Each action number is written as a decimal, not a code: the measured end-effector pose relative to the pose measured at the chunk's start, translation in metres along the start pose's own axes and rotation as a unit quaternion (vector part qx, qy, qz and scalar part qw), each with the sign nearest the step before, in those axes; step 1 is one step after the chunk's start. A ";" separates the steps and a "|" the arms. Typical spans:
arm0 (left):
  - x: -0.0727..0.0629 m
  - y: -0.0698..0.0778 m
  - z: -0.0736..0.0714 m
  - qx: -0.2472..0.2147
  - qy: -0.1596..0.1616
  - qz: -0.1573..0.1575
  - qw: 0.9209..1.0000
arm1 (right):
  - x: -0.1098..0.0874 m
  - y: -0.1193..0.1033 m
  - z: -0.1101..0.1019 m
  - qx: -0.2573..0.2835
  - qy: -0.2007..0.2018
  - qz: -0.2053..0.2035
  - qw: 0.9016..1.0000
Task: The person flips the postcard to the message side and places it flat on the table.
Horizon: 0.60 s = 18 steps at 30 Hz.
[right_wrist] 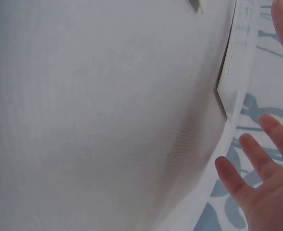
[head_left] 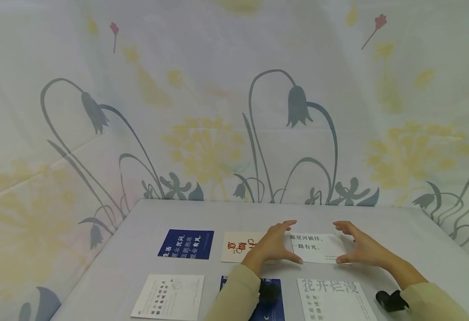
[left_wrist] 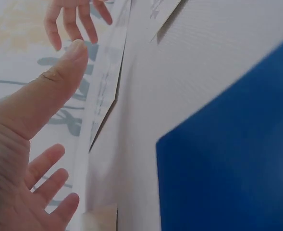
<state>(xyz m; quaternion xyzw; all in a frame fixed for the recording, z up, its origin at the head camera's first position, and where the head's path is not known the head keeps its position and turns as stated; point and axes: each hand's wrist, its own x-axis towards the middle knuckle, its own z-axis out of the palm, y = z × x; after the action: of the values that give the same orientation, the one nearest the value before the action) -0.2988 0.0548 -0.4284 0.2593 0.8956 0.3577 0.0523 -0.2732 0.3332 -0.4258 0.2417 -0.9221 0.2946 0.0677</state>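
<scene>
A white card (head_left: pixel 318 248) with two lines of dark print lies flat at the back right of the table. My left hand (head_left: pixel 271 246) is at its left end, thumb and fingers spread apart. On the opposite side, my right hand (head_left: pixel 363 248) faces it with thumb and fingers also parted. Nothing is held in either hand; in the right wrist view the fingers (right_wrist: pixel 264 161) stand clear of the card's edge (right_wrist: pixel 231 72). A cream card (head_left: pixel 234 247) with red-brown lettering lies partly hidden behind my left hand. Whether a fingertip touches the white card is hard to tell.
A dark blue card (head_left: pixel 188 244) lies at the back left. Along the front are a white card with small print (head_left: pixel 172 296), another blue card (head_left: pixel 272 307) partly covered by my left sleeve, and a white card with grey characters (head_left: pixel 334 301). A flower-patterned cloth (head_left: pixel 218 102) hangs behind the table.
</scene>
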 end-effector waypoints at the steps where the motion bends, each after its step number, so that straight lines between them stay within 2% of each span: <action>1: 0.001 0.001 0.000 0.000 -0.003 -0.002 1.000 | 0.001 0.000 0.000 0.005 -0.004 0.002 1.000; 10: 0.012 -0.004 0.006 0.007 -0.013 -0.024 1.000 | 0.003 -0.001 -0.002 0.025 -0.036 0.021 0.999; 18: 0.016 -0.008 0.009 0.036 -0.016 -0.030 0.999 | 0.003 0.005 -0.002 0.042 -0.071 0.068 0.994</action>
<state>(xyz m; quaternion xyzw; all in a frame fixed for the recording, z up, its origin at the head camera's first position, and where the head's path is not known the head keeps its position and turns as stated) -0.3136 0.0638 -0.4389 0.2393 0.9145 0.3192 0.0677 -0.2784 0.3365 -0.4254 0.2019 -0.9254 0.3195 -0.0284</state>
